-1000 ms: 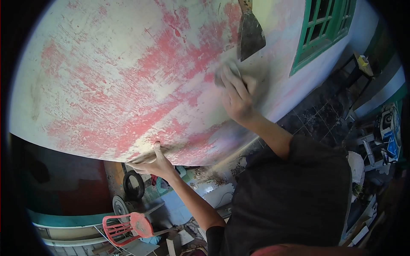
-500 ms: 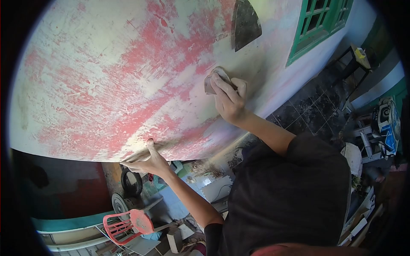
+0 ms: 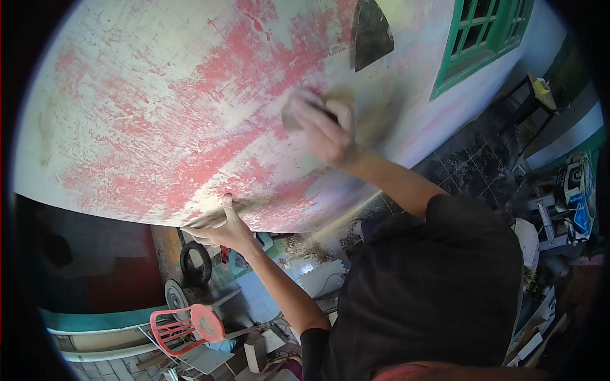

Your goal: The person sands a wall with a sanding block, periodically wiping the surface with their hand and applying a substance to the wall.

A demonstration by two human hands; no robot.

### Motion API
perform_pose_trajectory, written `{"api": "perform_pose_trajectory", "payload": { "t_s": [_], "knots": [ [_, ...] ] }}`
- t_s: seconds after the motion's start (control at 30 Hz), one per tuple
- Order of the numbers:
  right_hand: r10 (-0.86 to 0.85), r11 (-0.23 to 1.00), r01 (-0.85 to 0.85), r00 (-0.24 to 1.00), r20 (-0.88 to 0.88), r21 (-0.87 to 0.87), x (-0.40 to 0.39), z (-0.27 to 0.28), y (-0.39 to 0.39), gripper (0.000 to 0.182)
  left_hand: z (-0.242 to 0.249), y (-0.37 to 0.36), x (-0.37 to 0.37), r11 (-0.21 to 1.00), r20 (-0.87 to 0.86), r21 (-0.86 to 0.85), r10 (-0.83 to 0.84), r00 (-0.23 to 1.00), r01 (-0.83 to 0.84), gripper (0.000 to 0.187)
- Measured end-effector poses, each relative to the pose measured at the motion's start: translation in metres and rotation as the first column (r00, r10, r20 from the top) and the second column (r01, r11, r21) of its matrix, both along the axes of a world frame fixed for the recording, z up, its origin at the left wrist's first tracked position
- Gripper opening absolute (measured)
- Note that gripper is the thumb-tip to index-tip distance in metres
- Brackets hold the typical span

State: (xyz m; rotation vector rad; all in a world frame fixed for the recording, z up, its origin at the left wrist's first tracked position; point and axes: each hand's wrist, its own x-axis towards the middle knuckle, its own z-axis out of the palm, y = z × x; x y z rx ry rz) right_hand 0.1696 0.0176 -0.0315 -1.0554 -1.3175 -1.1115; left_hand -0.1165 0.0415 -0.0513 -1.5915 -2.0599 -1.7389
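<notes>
A painted wall (image 3: 127,127) with worn white and red patches fills the upper view. My right hand (image 3: 323,127), smeared by motion, presses a greyish piece of sandpaper (image 3: 291,119) to its surface; the fingers are bent over the sheet and hide most of it. Lower down, my left hand (image 3: 225,232) is closed on the wall's edge, thumb on the painted face and fingers lying along the rim. Pale dust covers both hands. Above my right hand, a dark wedge-shaped patch (image 3: 373,38) shows on the wall.
A green-framed window (image 3: 483,44) is at upper right. Below lie dark floor tiles (image 3: 473,159), and a small table (image 3: 540,95) bears a yellow item. At lower left are a red plastic chair (image 3: 208,322), a tyre (image 3: 196,263) and scattered boards. A metal ladder (image 3: 548,219) stands at right.
My right hand has slid left and slightly up across the wall with the sandpaper. My left hand stays on the edge. The whole view has shifted a little.
</notes>
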Motion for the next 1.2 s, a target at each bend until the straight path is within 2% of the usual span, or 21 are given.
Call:
{"api": "perform_pose_trajectory", "payload": {
  "t_s": [0.03, 0.13, 0.2, 0.27, 0.37, 0.4, 0.47, 0.57, 0.67, 0.73, 0.8, 0.83, 0.9, 1.0, 1.03, 1.1, 1.13, 1.2],
  "knots": [
    [-0.004, 0.996, 0.005, 1.000, -0.009, 0.084, 0.005, 0.029, 0.006, 0.034, -0.002, 0.002, -0.001, 1.000, -0.009, 0.022, -0.008, 1.000, 0.008, 0.134],
    [-0.082, 0.990, 0.090, 0.994, -0.071, 0.111, 0.003, 0.063, 0.009, 0.036, 0.001, 0.000, 0.001, 1.000, -0.036, 0.013, 0.000, 0.999, 0.001, 0.136],
    [-0.048, 0.995, 0.057, 0.993, -0.104, 0.080, -0.014, 0.026, 0.007, 0.037, 0.000, 0.002, 0.000, 1.000, -0.043, -0.004, 0.027, 0.999, -0.027, 0.137],
    [0.055, 0.998, -0.055, 0.998, -0.016, -0.031, -0.026, -0.029, -0.002, 0.036, -0.008, 0.007, -0.006, 0.997, -0.020, 0.069, -0.040, 0.999, 0.041, 0.145],
    [0.092, 0.995, -0.089, 0.993, 0.075, -0.048, -0.008, -0.031, -0.005, 0.033, -0.006, 0.004, -0.004, 0.997, -0.026, 0.059, -0.038, 0.999, 0.040, 0.144],
    [0.095, 0.995, -0.092, 0.993, 0.075, -0.044, -0.003, -0.013, -0.001, 0.033, -0.004, 0.004, -0.005, 0.998, -0.035, 0.052, -0.037, 0.999, 0.039, 0.143],
    [0.030, 0.997, -0.030, 1.000, -0.001, 0.073, 0.011, 0.040, 0.004, 0.032, -0.004, 0.006, -0.004, 0.997, -0.019, 0.061, -0.038, 0.999, 0.039, 0.142],
    [-0.051, 0.995, 0.059, 0.994, -0.095, 0.083, 0.007, 0.048, 0.008, 0.029, -0.006, 0.003, -0.002, 0.997, 0.005, 0.053, -0.056, 0.998, 0.056, 0.141],
    [-0.029, 1.000, 0.028, 0.998, -0.057, -0.012, -0.011, -0.029, -0.004, 0.028, 0.003, -0.002, 0.002, 0.999, 0.056, 0.020, -0.048, 0.997, 0.047, 0.140],
    [-0.051, 0.997, 0.050, 0.998, -0.022, -0.064, -0.008, -0.032, -0.013, 0.026, 0.000, 0.000, -0.002, 1.000, -0.021, 0.006, -0.012, 1.000, 0.012, 0.139],
    [-0.003, 1.000, 0.003, 0.999, 0.037, 0.009, 0.009, -0.012, -0.003, 0.026, 0.000, -0.004, -0.006, 0.999, 0.010, 0.012, -0.049, 0.999, 0.049, 0.139],
    [0.000, 1.000, -0.001, 0.999, 0.047, 0.018, 0.016, 0.018, 0.004, 0.026, 0.003, -0.003, -0.005, 0.996, 0.047, 0.023, -0.083, 0.995, 0.082, 0.139],
    [-0.027, 0.992, 0.032, 0.999, -0.046, 0.120, 0.019, 0.068, 0.010, 0.027, 0.004, -0.003, -0.004, 0.997, 0.070, 0.013, -0.078, 0.995, 0.077, 0.137],
    [-0.027, 0.990, 0.038, 0.996, -0.084, 0.134, 0.006, 0.060, 0.010, 0.026, 0.007, -0.007, -0.003, 0.997, 0.123, 0.001, -0.071, 0.990, 0.071, 0.133],
    [0.045, 0.992, -0.035, 0.996, -0.080, 0.119, 0.001, 0.029, 0.015, 0.024, 0.007, -0.007, -0.002, 0.998, 0.149, 0.011, -0.066, 0.987, 0.065, 0.133],
    [0.186, 0.982, -0.189, 0.979, -0.081, -0.026, -0.017, -0.035, 0.000, 0.024, 0.003, -0.014, 0.000, 1.000, 0.156, -0.005, -0.020, 0.988, 0.021, 0.127],
    [0.200, 0.979, -0.203, 0.977, -0.079, -0.026, -0.013, -0.052, -0.001, 0.024, -0.002, -0.017, -0.001, 1.000, 0.158, -0.005, -0.006, 0.987, 0.007, 0.127],
    [0.137, 0.982, -0.104, 0.967, 0.213, -0.159, -0.001, -0.074, -0.007, 0.025, -0.018, -0.025, -0.002, 1.000, 0.133, 0.004, 0.002, 0.991, -0.003, 0.120]
  ]
}}
